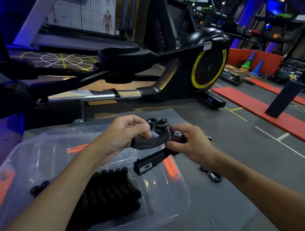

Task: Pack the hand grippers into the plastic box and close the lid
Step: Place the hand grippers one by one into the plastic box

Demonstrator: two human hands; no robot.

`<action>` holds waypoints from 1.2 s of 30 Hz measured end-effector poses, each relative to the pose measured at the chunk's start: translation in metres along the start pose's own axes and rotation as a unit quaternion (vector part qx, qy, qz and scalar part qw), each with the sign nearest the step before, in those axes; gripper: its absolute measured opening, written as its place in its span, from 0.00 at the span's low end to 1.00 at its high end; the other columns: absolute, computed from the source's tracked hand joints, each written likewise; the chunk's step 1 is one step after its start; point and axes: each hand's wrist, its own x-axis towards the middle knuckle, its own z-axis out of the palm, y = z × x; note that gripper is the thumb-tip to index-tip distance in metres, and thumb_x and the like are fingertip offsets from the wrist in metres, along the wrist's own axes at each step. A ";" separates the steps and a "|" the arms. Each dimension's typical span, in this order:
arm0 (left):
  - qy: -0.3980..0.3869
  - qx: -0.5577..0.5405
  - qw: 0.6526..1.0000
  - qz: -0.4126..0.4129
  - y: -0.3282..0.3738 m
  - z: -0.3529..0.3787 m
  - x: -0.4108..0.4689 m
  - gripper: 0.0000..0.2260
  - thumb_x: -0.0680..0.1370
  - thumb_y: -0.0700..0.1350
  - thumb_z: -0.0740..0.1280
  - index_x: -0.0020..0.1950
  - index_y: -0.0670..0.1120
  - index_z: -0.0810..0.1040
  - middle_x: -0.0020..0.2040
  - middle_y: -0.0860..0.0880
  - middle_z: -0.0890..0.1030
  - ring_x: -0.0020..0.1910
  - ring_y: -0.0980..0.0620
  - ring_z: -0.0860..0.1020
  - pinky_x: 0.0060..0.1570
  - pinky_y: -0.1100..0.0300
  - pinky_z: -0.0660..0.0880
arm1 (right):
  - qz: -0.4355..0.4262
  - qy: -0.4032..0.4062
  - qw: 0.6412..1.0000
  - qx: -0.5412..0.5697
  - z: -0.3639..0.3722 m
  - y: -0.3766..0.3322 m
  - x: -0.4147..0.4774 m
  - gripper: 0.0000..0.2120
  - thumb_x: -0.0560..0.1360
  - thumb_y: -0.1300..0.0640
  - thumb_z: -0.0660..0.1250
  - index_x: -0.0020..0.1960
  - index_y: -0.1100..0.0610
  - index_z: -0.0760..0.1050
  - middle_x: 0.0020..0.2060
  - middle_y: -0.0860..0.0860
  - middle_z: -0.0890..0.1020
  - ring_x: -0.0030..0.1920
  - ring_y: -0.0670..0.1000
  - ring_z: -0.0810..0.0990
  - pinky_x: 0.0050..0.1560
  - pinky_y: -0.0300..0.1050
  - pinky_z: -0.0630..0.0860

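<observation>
Two bare hands are in play, a left hand [122, 133] and a right hand [191, 146], sharing one black hand gripper [150, 146] between them. One clear plastic box [182, 191] sits open below, with a row of about six packed grippers [112, 187] inside, though the dark pile is hard to count. One loose gripper [213, 177] lies on the floor [232, 205].

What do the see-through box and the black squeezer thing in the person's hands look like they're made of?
The box looks like clear, glossy plastic: the packed grippers show through its walls, which catch reflections. The hand gripper held by the left hand and right hand seems matte black plastic or rubber, with a shiny metal coil spring.
</observation>
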 end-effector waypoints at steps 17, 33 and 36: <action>0.073 0.106 0.989 0.071 -0.025 -0.006 0.011 0.08 0.70 0.39 0.77 0.47 0.40 0.82 0.41 0.43 0.86 0.38 0.44 0.83 0.42 0.53 0.82 | 0.095 -0.044 0.994 0.015 0.023 0.030 -0.005 0.19 0.77 0.51 0.67 0.67 0.49 0.69 0.65 0.46 0.75 0.65 0.43 0.74 0.66 0.43 0.71; 0.087 0.429 0.899 -0.025 -0.129 -0.009 0.041 0.13 0.65 0.52 0.79 0.35 0.49 0.77 0.34 0.53 0.80 0.36 0.54 0.78 0.39 0.53 0.77 | 0.055 -0.065 0.991 -0.102 0.068 0.071 -0.028 0.30 0.81 0.46 0.57 0.79 0.51 0.53 0.78 0.40 0.49 0.69 0.28 0.50 0.59 0.15 0.45; 0.057 0.477 0.876 -0.050 -0.147 -0.014 0.043 0.14 0.65 0.55 0.78 0.36 0.50 0.75 0.36 0.55 0.78 0.39 0.52 0.78 0.41 0.54 0.76 | 0.050 -0.060 0.990 -0.115 0.067 0.073 -0.028 0.31 0.79 0.48 0.60 0.79 0.53 0.53 0.78 0.41 0.49 0.72 0.31 0.48 0.62 0.19 0.44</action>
